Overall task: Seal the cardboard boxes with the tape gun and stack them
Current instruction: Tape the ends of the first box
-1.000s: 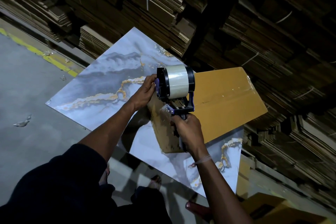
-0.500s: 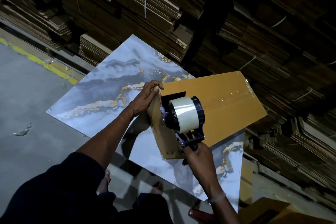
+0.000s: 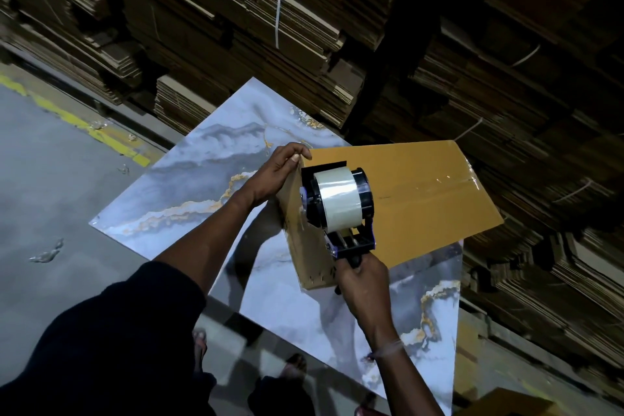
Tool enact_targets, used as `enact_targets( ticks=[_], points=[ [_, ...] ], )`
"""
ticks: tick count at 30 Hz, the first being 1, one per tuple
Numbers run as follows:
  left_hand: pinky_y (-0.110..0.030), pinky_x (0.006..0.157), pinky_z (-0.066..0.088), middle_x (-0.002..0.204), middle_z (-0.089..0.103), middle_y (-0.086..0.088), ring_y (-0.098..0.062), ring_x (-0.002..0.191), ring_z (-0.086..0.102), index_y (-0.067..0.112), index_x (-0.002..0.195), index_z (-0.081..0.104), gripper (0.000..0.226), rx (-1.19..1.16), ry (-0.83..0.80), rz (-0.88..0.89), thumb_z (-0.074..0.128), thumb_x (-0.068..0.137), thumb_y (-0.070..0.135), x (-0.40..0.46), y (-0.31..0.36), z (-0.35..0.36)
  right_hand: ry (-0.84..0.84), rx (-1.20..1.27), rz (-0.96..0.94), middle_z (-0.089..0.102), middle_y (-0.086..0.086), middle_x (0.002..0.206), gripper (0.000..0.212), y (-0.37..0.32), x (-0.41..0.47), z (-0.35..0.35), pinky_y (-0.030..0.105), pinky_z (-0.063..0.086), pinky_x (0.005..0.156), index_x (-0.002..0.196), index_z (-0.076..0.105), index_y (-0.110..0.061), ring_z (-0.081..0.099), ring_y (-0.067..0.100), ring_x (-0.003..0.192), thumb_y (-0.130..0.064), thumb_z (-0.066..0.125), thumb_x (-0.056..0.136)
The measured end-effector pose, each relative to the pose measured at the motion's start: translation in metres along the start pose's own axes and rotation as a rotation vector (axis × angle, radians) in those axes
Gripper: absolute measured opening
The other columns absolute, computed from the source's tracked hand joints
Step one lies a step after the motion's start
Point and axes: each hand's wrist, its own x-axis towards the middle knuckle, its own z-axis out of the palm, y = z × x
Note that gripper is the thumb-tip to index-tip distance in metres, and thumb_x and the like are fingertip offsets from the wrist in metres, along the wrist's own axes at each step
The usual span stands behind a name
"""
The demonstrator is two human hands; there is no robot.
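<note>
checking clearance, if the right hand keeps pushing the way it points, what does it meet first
Probably the cardboard box: the right hand grips the tape gun aimed up across its top face. Depth is unclear.

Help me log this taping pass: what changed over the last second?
The tape gun, held by the right hand, swung down from above the box's near corner onto its near end, then shifted slightly right. The left hand slid from beside the roll to grip the box's top corner. Box and table stayed put.
</note>
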Motion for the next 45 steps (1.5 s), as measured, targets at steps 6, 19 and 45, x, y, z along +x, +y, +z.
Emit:
enact_targets(
  ticks=[6, 19, 45],
  points=[
    [-0.018, 0.105, 0.037, 0.123, 0.055, 0.004, -0.005, 0.120, 0.050, 0.012, 0.123, 0.055, 0.027, -0.163, -0.026, -0.054, 0.035, 0.114, 0.028, 0.003, 0.009, 0.006, 0.024, -0.021, -0.030, 0.028, -0.002, 0.052, 0.030, -0.002, 0.002, 0.002, 0.033, 0.022, 0.055, 0.061, 0.029, -0.014, 0.024, 0.016, 0.053, -0.030, 0.052, 0.074],
    [-0.037, 0.096, 0.038, 0.113, 0.047, 0.007, -0.016, 0.103, 0.045, 0.039, 0.117, 0.050, 0.010, -0.165, 0.029, -0.020, 0.043, 0.110, 0.042, 0.005, -0.006, 0.019, 0.032, -0.040, -0.054, 0.029, -0.008, 0.044, 0.054, -0.003, -0.009, -0.001, 0.024, 0.020, 0.049, 0.059, 0.023, -0.024, 0.024, 0.011, 0.049, -0.004, 0.063, 0.089],
    [-0.065, 0.124, -0.005, 0.172, 0.017, 0.010, -0.018, 0.161, -0.002, 0.036, 0.147, 0.055, 0.055, 0.281, 0.046, 0.121, 0.065, 0.101, 0.008, 0.046, -0.013, 0.012, 0.109, 0.016, -0.024, 0.039, -0.011, 0.043, 0.054, -0.019, 0.029, 0.018, 0.019, 0.029, 0.048, 0.054, 0.029, -0.024, 0.034, 0.008, 0.048, -0.005, 0.066, 0.088]
  ],
)
